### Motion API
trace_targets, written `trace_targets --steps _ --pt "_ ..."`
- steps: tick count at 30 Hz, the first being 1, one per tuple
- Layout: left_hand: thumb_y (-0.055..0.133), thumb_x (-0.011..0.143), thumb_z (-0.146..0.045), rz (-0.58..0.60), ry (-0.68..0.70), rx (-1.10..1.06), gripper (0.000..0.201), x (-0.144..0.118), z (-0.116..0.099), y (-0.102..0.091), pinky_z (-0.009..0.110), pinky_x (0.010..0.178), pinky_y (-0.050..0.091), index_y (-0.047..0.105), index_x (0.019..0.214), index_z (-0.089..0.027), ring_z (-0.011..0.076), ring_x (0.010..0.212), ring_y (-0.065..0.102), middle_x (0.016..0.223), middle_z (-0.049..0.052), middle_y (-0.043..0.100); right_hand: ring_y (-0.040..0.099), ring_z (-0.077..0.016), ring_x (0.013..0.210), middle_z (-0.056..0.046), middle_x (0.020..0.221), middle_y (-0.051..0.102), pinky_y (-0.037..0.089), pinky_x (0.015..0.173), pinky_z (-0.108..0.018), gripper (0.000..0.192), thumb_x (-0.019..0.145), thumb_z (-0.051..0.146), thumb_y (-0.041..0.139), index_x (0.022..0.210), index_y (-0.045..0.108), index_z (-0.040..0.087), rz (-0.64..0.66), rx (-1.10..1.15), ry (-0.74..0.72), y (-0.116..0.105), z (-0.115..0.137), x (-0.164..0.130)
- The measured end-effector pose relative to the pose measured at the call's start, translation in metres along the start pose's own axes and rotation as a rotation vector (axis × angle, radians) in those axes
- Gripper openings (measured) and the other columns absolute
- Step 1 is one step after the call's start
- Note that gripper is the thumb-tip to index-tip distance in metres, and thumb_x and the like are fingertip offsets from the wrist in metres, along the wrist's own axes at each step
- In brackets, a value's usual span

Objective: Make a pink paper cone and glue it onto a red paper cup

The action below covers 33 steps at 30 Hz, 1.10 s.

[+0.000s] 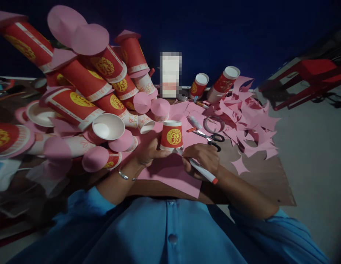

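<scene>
Just above the centre of the frame a red cup point(172, 135) stands mouth-down on a pink sheet point(170, 176), and both hands meet at its base. The left hand point(150, 149) lies to the cup's left, fingers curled against its lower wall, pinning it to the paper. The right hand point(203, 158) lies to the cup's lower right, closed around a pen point(196, 165). The pen's long axis runs on a slant from its red end at lower right up to its tip at upper left, and that tip touches the sheet right at the cup's rim, on the side facing the right hand. So the cup sits up and left of the pen hand, and the left hand is the nearer of the two, already touching it. One pair of scissors point(213, 138) lies just beyond the right hand, with one roll of tape point(213, 124) behind it and one marker point(194, 123) beside that. Two more cups point(199, 85) stand upright at the back, right of centre. The left half of the frame is heaped with capped cups point(77, 106), well over a dozen, too tangled to count. Pink scraps point(250, 121) spread across the right, too many to count.
</scene>
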<state>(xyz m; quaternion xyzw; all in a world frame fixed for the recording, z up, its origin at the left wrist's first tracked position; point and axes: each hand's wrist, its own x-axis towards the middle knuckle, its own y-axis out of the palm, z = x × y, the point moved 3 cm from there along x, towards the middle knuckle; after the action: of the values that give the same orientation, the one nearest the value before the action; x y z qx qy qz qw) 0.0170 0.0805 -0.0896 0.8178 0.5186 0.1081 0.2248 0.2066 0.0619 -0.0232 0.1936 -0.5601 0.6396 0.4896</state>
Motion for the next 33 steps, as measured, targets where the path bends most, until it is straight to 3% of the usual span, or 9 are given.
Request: trace_targets --steps 6,11,20,27,33 --pt "0.092 0.072 -0.035 0.026 0.005 0.034 0.068 -0.0004 0.0023 -0.0025 0.041 0.094 0.055 0.068 0.133 -0.018 0.0309 0.109 0.073 0.115 0.012 0.08 0.072 -0.0157 0.064 -0.002 0.076 0.074 0.057 0.059 -0.027 0.008 0.097 0.015 0.065 0.102 0.061 0.019 -0.013 -0.001 -0.002 0.0021 -0.0005 -0.0012" --pt "0.091 0.072 -0.038 0.036 0.014 0.069 0.06 0.0006 0.0004 -0.0019 0.041 0.092 0.057 0.071 0.124 -0.016 0.029 0.104 0.074 0.104 0.011 0.08 0.073 -0.0153 0.065 -0.002 0.076 0.075 0.058 0.059 -0.028 0.001 0.103 0.019 0.06 0.103 0.061 0.02 -0.009 -0.038 -0.009 0.002 -0.001 -0.0006" --pt "0.091 0.072 -0.033 0.035 -0.011 0.017 0.061 0.0004 -0.0004 0.0009 0.046 0.101 0.053 0.07 0.127 -0.015 0.0354 0.114 0.073 0.117 0.015 0.079 0.073 -0.0168 0.065 -0.002 0.075 0.073 0.057 0.059 -0.028 0.008 0.099 0.016 0.061 0.106 0.06 0.02 -0.035 -0.05 0.006 -0.0002 -0.0006 0.0009" --pt "0.091 0.071 -0.029 0.035 0.009 -0.005 0.062 0.0009 -0.0008 0.0021 0.041 0.098 0.054 0.07 0.128 -0.016 0.0313 0.109 0.074 0.116 0.013 0.081 0.072 -0.0145 0.062 0.0 0.071 0.07 0.057 0.056 -0.028 0.007 0.103 0.019 0.055 0.097 0.058 0.022 0.002 -0.101 0.01 -0.001 0.0004 0.0019" --pt "0.091 0.072 -0.031 0.052 0.002 0.005 0.062 0.0015 -0.0015 0.0014 0.042 0.099 0.053 0.071 0.128 -0.016 0.0327 0.113 0.073 0.119 0.014 0.08 0.072 -0.016 0.063 -0.001 0.073 0.072 0.056 0.058 -0.028 0.006 0.1 0.016 0.06 0.104 0.059 0.019 -0.031 -0.063 -0.008 -0.0012 0.0006 0.0028"
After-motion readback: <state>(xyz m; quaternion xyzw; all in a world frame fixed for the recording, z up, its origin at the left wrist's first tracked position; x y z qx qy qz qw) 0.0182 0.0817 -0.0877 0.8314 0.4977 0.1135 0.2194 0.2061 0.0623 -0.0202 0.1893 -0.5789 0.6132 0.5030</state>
